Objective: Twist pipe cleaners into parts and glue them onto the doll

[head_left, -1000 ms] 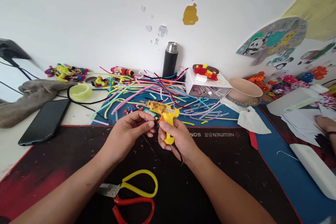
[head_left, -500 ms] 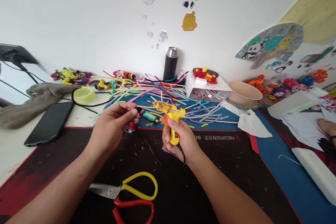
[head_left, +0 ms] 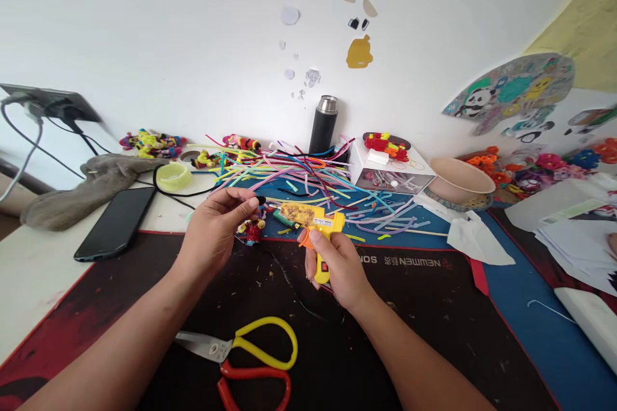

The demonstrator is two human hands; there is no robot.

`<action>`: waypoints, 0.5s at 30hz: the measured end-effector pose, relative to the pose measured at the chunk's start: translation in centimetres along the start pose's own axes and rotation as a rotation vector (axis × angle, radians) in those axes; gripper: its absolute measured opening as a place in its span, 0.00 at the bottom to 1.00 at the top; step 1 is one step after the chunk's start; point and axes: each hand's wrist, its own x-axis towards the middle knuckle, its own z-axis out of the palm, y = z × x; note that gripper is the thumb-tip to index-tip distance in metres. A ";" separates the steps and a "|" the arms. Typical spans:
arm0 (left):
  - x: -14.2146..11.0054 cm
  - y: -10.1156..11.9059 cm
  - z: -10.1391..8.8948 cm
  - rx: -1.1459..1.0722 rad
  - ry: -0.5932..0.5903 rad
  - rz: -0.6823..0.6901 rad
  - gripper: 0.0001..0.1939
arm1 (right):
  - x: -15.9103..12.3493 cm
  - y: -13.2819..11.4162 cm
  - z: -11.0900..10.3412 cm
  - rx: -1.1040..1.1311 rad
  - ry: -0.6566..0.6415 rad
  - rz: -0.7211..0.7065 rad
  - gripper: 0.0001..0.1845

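Note:
My right hand (head_left: pixel 337 263) is wrapped round the handle of a yellow hot glue gun (head_left: pixel 332 223) with an orange trigger and a browned, stained barrel. Its nozzle points left. Between thumb and fingertips, my left hand (head_left: pixel 216 221) pinches a small black fuzzy piece (head_left: pixel 261 200), right by the nozzle tip; whether they touch I cannot tell. Just under that piece is a small red figure (head_left: pixel 252 231) with yellow bits, beside a green object (head_left: pixel 284 218) partly behind the gun. Scissors (head_left: pixel 260 340) with one yellow and one red handle lie on the dark mat near my left forearm.
Many coloured pipe cleaners (head_left: pixel 279 170) spread across the back. Behind them stand a black flask (head_left: pixel 323 125) and a white box (head_left: pixel 400 170). A bowl (head_left: pixel 460 180) and tissue (head_left: pixel 479 241) are at right, a phone (head_left: pixel 116 223) at left. The gun's black cord (head_left: pixel 296 292) trails over the mat.
My hands moved apart, uncovering the red figure, then the black piece came back close to the nozzle. The glue gun turned slightly and stayed in my right hand. The view shifted a little.

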 end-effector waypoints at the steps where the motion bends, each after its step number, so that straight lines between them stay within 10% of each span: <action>1: 0.0 0.0 0.0 0.003 -0.006 -0.002 0.21 | 0.0 -0.1 0.0 -0.025 0.018 -0.002 0.36; 15: -0.6 -0.7 0.3 -0.015 -0.069 0.010 0.19 | -0.5 -0.1 0.4 -0.185 0.114 -0.047 0.37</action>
